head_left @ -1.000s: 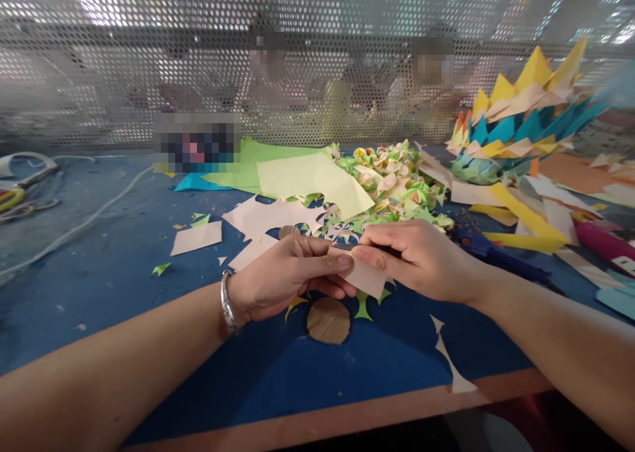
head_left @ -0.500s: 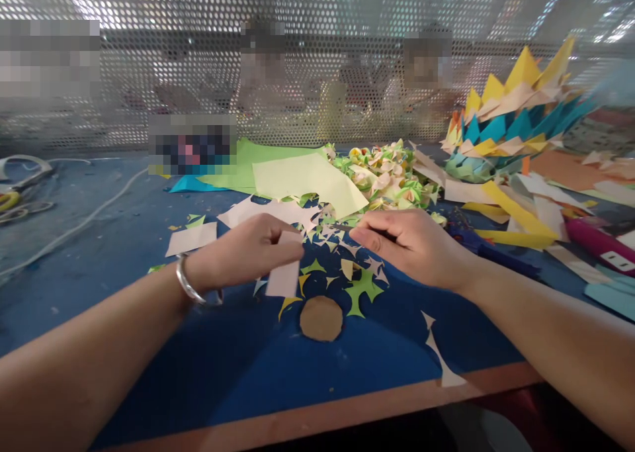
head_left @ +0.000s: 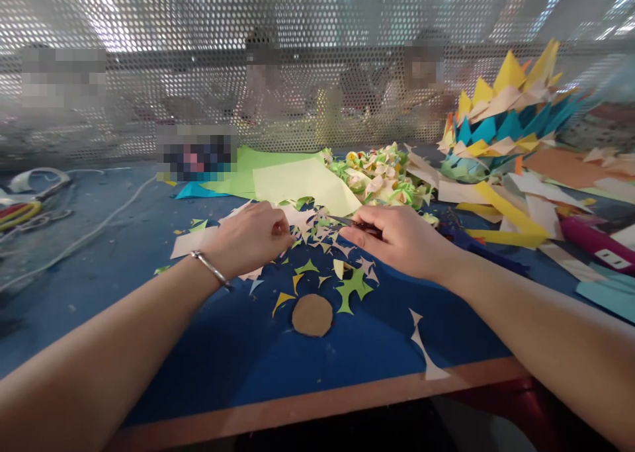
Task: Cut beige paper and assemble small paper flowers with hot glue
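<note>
My left hand [head_left: 251,239], with a silver bracelet on the wrist, rests curled on a pile of pale cut paper scraps [head_left: 310,224] on the blue table top [head_left: 208,346]. Its fingertips pinch together at the scraps, and what they hold is hidden. My right hand [head_left: 399,239] is a short way to the right and grips small scissors [head_left: 347,223] whose tips point left over the scraps. A brown cardboard disc [head_left: 312,315] and a green star-shaped offcut [head_left: 353,288] lie just in front of both hands.
A pale yellow sheet [head_left: 302,184] and a heap of folded paper flowers [head_left: 384,174] lie behind the hands. A spiky multicoloured paper piece [head_left: 506,118] stands at the right, with loose strips and a magenta tool [head_left: 595,240]. A perforated screen [head_left: 149,55] has people behind it. The wooden table edge [head_left: 322,409] is near.
My left hand has carried the pale strip away from the right hand, leftward and down onto the scrap pile; the strip is no longer visible. My right hand has stayed nearly in place with the scissors.
</note>
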Demonstrator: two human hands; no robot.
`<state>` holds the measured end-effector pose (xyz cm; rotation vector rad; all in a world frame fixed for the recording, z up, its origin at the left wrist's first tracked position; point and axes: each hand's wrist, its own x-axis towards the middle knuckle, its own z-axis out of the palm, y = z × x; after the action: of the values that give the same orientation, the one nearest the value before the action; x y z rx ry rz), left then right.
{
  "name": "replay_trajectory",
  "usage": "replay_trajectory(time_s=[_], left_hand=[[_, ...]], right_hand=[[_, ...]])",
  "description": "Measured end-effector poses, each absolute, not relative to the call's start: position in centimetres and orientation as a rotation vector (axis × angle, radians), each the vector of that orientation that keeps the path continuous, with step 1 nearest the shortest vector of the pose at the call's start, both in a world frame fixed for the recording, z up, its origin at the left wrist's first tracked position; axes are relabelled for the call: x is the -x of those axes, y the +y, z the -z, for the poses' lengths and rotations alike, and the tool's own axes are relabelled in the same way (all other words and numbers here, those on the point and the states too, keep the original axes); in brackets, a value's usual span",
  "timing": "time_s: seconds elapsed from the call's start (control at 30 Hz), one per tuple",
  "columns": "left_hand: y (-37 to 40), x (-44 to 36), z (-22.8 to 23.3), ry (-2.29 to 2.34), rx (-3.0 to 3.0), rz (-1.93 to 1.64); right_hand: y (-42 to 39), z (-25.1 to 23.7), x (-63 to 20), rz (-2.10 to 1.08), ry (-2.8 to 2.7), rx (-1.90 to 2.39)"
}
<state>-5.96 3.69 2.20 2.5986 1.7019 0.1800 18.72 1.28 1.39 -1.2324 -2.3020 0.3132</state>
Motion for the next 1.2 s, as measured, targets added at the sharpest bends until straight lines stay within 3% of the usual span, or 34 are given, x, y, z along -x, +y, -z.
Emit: replay_trajectory(time_s=[0.4,0.7,0.9,1.2], left_hand=[[5.6,3.4,-3.4,1.705,-2.442,0.148],[4.7,4.5,-3.5,1.602,-2.337,-0.293],[3.2,3.2,-3.6,1.399,-1.996,-0.816],[2.3,1.8,-1.4,1.080,-1.240,-1.122]], right_hand=[[1.6,-1.4,-19.2,-0.243,-2.351,1.287],[1.9,-1.6,-19.5,-0.251,-2.407,1.365],[2.1,-1.1,-19.4,-0.161,-2.579,1.539],[0.9,-1.2,-18.8,0.273,-2.517,1.454]])
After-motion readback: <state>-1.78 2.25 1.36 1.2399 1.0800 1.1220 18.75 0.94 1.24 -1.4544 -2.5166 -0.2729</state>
